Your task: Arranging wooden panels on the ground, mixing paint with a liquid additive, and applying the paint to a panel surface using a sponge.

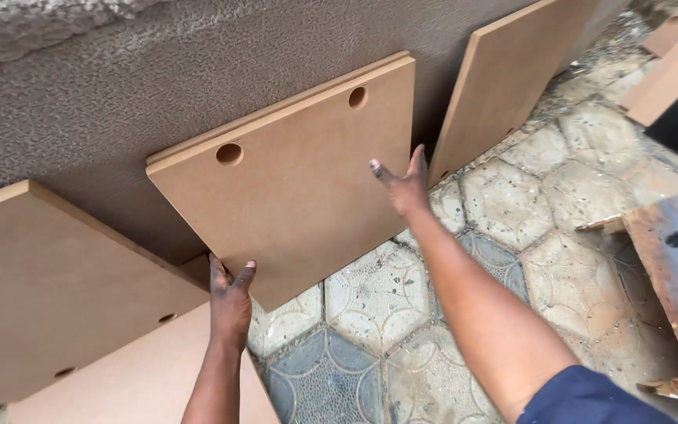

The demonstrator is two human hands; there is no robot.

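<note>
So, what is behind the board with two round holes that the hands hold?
A second board lies right behind the board; only its top edge shows. Behind both stands the rough grey wall. The rest is covered.

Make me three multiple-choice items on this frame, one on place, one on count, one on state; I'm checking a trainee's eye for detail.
1. Where does the held board lean?
A. against the rough wall
B. flat on the paving
C. on a bench

2. How many round holes show near the board's top edge?
A. none
B. two
C. five

3. How do the hands meet the board?
A. both gripping its top edge
B. both clear of it
C. left hand at the lower corner, right hand at the right edge

Answers: 1 A, the board's top rests on the wall. 2 B, two holes are visible there. 3 C, one hand sits at each of those spots.
</note>
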